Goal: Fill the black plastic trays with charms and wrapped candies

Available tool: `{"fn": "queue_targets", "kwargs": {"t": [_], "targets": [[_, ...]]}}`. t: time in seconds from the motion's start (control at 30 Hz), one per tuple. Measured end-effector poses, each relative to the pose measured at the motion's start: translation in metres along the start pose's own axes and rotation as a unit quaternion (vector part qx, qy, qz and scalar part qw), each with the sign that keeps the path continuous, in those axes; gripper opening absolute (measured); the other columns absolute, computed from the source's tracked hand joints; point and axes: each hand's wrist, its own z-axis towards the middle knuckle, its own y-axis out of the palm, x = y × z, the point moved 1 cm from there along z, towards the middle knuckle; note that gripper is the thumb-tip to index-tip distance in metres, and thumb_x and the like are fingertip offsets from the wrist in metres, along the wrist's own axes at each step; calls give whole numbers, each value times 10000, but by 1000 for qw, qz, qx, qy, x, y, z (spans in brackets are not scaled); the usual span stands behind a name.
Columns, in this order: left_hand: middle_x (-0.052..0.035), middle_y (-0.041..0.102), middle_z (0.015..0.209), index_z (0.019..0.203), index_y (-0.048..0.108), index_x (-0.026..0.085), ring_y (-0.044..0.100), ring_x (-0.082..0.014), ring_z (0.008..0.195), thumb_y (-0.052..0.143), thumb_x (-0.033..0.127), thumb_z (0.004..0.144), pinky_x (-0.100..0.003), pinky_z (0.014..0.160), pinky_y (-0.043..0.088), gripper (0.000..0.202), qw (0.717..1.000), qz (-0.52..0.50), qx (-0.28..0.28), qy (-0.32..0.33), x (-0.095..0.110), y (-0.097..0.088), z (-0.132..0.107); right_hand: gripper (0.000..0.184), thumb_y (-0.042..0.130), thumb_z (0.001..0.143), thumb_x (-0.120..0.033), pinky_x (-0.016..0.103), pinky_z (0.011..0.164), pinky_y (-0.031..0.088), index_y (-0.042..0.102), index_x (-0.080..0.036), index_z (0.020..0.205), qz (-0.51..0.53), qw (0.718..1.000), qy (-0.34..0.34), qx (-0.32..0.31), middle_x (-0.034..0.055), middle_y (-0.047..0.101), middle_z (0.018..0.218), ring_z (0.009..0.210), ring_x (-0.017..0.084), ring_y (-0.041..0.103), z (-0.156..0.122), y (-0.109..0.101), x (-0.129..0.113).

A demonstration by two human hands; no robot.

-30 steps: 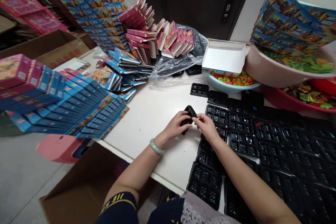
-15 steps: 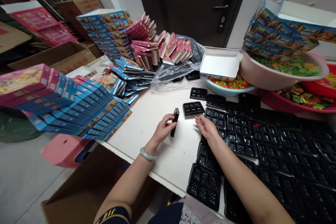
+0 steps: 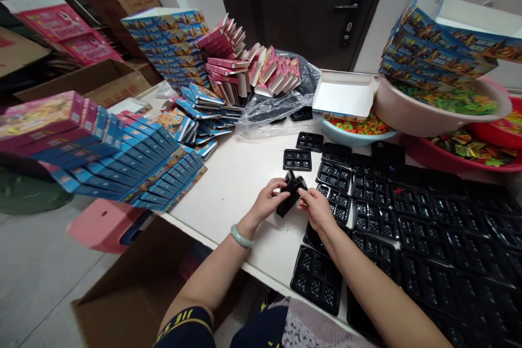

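Observation:
Over the white table (image 3: 236, 185), a small stack of black plastic trays (image 3: 287, 204) is held on edge between my two hands. My left hand (image 3: 267, 200) grips its left side, fingers closed round it. At the right, my right hand (image 3: 316, 207) pinches the edge of one black tray, which stands partly away from the others. Just beyond my hands, a black compartment tray (image 3: 297, 160) lies flat on the table. To the right of my right hand, many similar trays (image 3: 374, 218) lie in rows, with small square compartments.
Blue boxes (image 3: 138, 157) stand in rows at the left, with pink cartons (image 3: 277, 73) piled behind. A white open box lid (image 3: 345, 95) rests on a light-blue basin (image 3: 361, 133) of colourful small pieces. A pink basin (image 3: 436, 109) stands at the back right. An open cardboard box (image 3: 122, 293) sits below the table edge.
My right hand has moved in to the held black trays and now pinches one of them. My left hand has turned the stack slightly. The tray beyond now lies flat, a single layer.

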Motion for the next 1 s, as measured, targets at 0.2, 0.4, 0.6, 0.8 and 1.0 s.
{"fn": "queue_targets", "kwargs": {"t": [0.2,0.4,0.6,0.8,1.0], "targets": [[-80,625,1119,962,662,183,569,-209,1058,666,348,771,-349,950,428,252,994,-80,66,-33,-2,-33,-17,348,823,580,-326,246,639,568,500,-205,626,116,989,44,82,-37,566,616,671,128,650,4,-15,18],[-97,615,1154,1026,654,193,573,-222,1065,644,376,796,-363,913,461,294,995,-83,40,-30,7,-33,-34,219,771,656,-295,280,681,563,601,-194,751,102,985,133,46,38,659,846,820,172,675,-23,-14,19],[-115,560,1185,980,682,212,528,-243,1133,725,339,728,-428,996,406,285,995,62,-47,60,20,-5,-40,284,768,617,-406,217,481,416,616,-197,735,-118,991,-27,-62,-33,590,600,522,94,514,-44,7,0],[-108,563,1174,974,691,213,542,-232,1101,686,332,761,-350,862,483,244,996,47,-66,26,13,7,-38,406,702,650,-528,222,447,371,464,-208,577,-71,996,-27,-45,-60,487,452,426,84,423,-42,5,10],[-113,576,1149,949,681,192,553,-226,1080,690,337,757,-305,788,503,241,999,35,-37,1,12,-1,-38,359,698,652,-535,232,482,433,548,-209,668,-96,994,-27,-48,-46,544,533,486,101,501,-45,2,12]]}}
